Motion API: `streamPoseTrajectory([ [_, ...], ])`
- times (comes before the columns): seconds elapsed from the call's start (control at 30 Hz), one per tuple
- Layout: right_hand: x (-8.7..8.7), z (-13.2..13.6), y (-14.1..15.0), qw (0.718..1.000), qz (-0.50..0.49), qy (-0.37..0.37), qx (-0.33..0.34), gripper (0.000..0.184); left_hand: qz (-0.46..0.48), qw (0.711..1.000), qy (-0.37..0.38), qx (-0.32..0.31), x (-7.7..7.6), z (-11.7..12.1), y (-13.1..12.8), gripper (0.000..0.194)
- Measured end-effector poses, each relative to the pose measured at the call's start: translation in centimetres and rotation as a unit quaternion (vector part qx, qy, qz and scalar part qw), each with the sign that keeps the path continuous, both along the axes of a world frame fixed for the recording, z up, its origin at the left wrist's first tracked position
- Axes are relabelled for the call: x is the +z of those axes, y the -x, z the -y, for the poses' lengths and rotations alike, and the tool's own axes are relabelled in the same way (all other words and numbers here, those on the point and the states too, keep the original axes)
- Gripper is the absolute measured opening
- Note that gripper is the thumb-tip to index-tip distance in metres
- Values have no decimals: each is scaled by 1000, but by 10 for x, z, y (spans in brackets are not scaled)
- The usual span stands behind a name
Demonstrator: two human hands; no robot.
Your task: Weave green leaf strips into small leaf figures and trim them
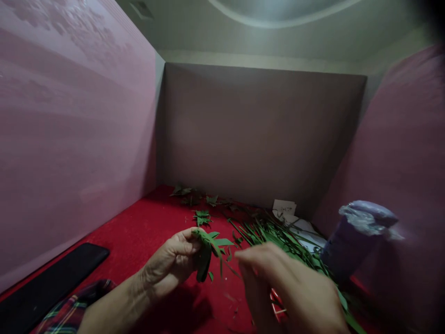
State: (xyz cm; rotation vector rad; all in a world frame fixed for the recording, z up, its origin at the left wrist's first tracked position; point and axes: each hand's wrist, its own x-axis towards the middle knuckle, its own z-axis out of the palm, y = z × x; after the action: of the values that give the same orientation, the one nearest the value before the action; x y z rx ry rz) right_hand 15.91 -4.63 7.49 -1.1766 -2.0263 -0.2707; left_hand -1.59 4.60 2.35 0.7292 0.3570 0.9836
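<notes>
Leaf strips (209,240), pinched in my left hand (174,257).
My right hand (292,287) curls nearby; I cannot tell its grip. Red surface (139,227) below, pink wall (79,130) at left.

Green leaf-strip piece (208,239), partly folded, loose ends splaying and drooping, pinched in left hand (175,257)

Two hands (175,257) (295,287), one held leaf piece (204,262)
</notes>
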Motion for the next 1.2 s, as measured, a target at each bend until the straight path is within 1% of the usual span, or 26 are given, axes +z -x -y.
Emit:
streamPoseTrajectory([
  [0.07, 5, -16, -6, 996, -57, 57, 23, 15, -14, 1000, -10, 0, -1, -1, 1, 20],
  [0.1, 6, -23, -8, 991, -75, 112, 28, 13, -24, 1000, -15, 1, -1, -1, 1, 20],
  [0.2, 3, -38, -8, 967, -113, 225, 39, 8, -51, 999, -19, 2, -1, 1, 0, 21],
  [0.3, -4, -44, -5, 947, -144, 284, 51, 10, -67, 998, -18, -1, -2, 2, -2, 19],
  [0.37, -9, -45, -4, 941, -154, 296, 60, 10, -70, 997, -25, -7, -2, 1, -3, 19],
  [0.47, -14, -46, -3, 938, -162, 296, 75, 11, -64, 997, -33, -12, -1, 1, -4, 20],
  [0.63, -15, -47, -1, 937, -158, 300, 82, 22, -61, 997, -36, -16, 1, 3, -4, 18],
  [0.77, -20, -46, 2, 948, -143, 274, 77, 24, -70, 997, -26, -3, 1, 4, -5, 17],
  [0.83, -23, -49, 0, 956, -137, 252, 67, 24, -95, 994, -26, 39, 3, 2, -3, 18],
  [0.93, -27, -62, -9, 960, -135, 242, 45, 22, -124, 981, -32, 148, 11, -8, 6, 20],
  [1.0, -28, -77, -17, 964, -108, 243, -1, 25, -110, 968, -33, 225, 19, -19, 17, 20],
  [1.03, -29, -86, -19, 966, -75, 245, -34, 27, -97, 959, -32, 265, 23, -25, 24, 20],
  [1.1, -32, -105, -22, 964, -45, 257, -57, 25, -66, 937, -29, 343, 29, -38, 39, 22],
  [1.13, -34, -115, -21, 961, -27, 267, -64, 22, -52, 925, -25, 375, 30, -43, 45, 23],
  [1.2, -37, -135, -16, 955, 10, 288, -78, 17, -37, 911, -9, 411, 32, -51, 56, 24],
])
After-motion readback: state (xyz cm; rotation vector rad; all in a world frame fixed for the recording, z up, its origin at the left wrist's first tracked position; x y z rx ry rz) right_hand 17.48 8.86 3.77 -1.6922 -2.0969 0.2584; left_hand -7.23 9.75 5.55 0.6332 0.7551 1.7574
